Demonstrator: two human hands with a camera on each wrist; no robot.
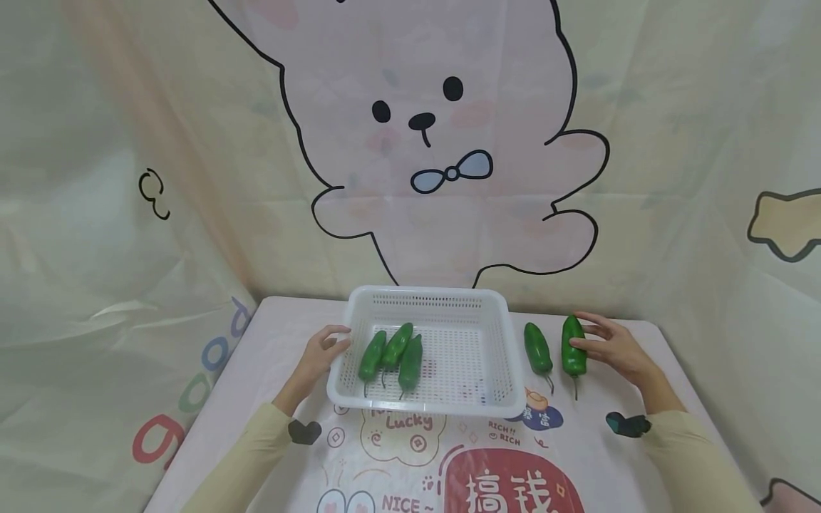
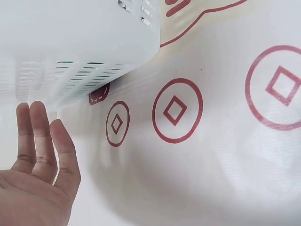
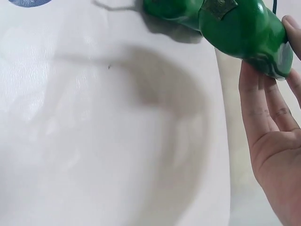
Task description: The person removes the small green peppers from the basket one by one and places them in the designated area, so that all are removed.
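In the head view, my right hand (image 1: 618,350) holds a green pepper (image 1: 573,349) between thumb and fingers, its stem pointing toward me. The right wrist view shows that pepper (image 3: 244,33) raised off the tabletop, with the fingers (image 3: 256,108) behind it. Just left of it lies a second green pepper (image 1: 537,348). A white perforated plastic basket (image 1: 503,356) stands at the middle, with three green peppers (image 1: 396,345) in its left half. My left hand (image 1: 321,355) is at the basket's left side; in the left wrist view its fingers (image 2: 43,141) extend loosely toward the basket wall (image 2: 80,28).
The table cover (image 1: 359,470) is white with printed red lettering, coins and cartoon figures. Behind the table hangs a cloth (image 1: 513,228) with a large cartoon bear, and more cloth (image 1: 77,299) closes off both sides. The table's far edge runs close behind the basket.
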